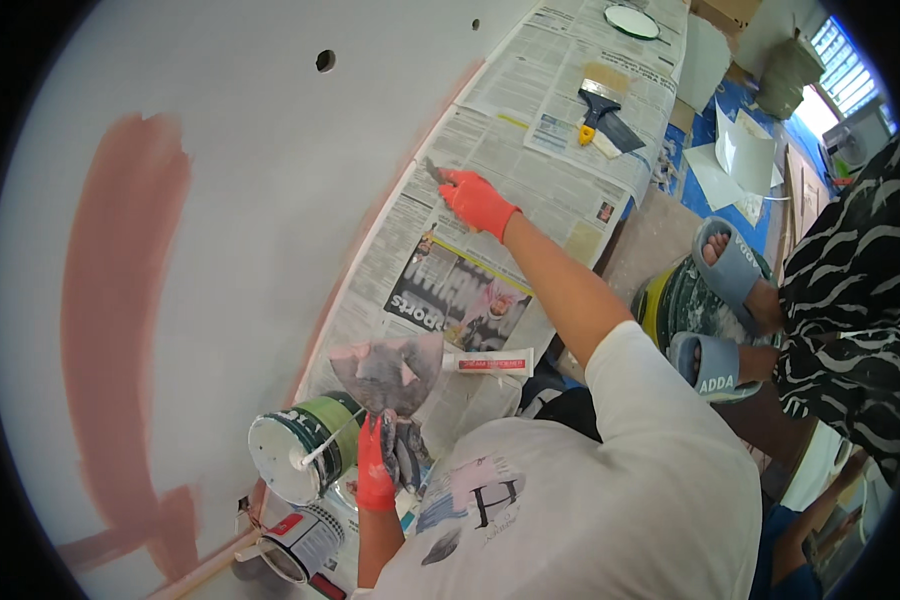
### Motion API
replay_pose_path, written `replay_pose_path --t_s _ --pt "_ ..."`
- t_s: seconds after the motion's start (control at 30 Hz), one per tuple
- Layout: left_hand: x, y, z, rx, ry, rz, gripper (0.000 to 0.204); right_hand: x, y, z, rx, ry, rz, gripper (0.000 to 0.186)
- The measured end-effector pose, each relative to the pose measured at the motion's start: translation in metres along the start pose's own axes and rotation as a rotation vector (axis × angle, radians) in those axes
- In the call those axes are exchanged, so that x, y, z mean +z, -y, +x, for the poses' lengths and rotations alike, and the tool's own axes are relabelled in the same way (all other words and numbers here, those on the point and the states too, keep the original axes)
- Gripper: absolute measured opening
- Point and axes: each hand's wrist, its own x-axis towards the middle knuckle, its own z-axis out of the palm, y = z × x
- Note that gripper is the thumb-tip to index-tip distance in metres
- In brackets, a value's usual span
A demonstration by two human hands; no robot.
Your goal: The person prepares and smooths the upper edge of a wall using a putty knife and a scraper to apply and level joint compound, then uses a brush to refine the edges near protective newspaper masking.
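Observation:
My left hand [375,470], in a red-orange glove, is at the lower middle. Its fingers close around the narrow end of a wide fan-shaped putty knife [362,368], its blade smeared grey and pinkish. My right hand [478,203], gloved alike, reaches out over newspaper [560,195] beside the white wall. From its closed fingertips sticks out the small dark tip of a scraper-like tool [433,171], close to the seam where paper meets wall; most of the tool is hidden. A white and red tube [492,362] lies to the right of the wide blade.
Green buckets [295,455] and a paint tin [308,540] stand at lower left. A wide brush [602,92], a flat scraper [620,132] and a round white lid [632,22] lie on the newspaper. Another person's sandalled feet [735,262] rest on a bucket at right. The wall has pinkish strokes [125,300].

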Motion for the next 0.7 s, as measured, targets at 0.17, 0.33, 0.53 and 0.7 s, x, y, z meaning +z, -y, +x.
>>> replay_pose_path --t_s 0.17,0.33,0.53,0.7 --pt "0.028 -0.037 0.002 0.042 -0.026 -0.093 0.025 -0.016 -0.016 0.074 0.006 -0.081 -0.152 0.046" --pt "0.028 -0.011 -0.01 0.115 -0.14 0.094 0.026 0.001 0.028 0.076 0.016 -0.023 -0.082 0.047" --pt "-0.004 0.024 -0.013 0.148 -0.069 -0.114 0.036 0.012 0.019 -0.013 -0.035 0.198 0.397 0.04" --pt "0.021 -0.067 0.009 0.38 -0.185 0.259 0.031 -0.032 0.068 -0.152 -0.328 0.396 0.466 0.031"
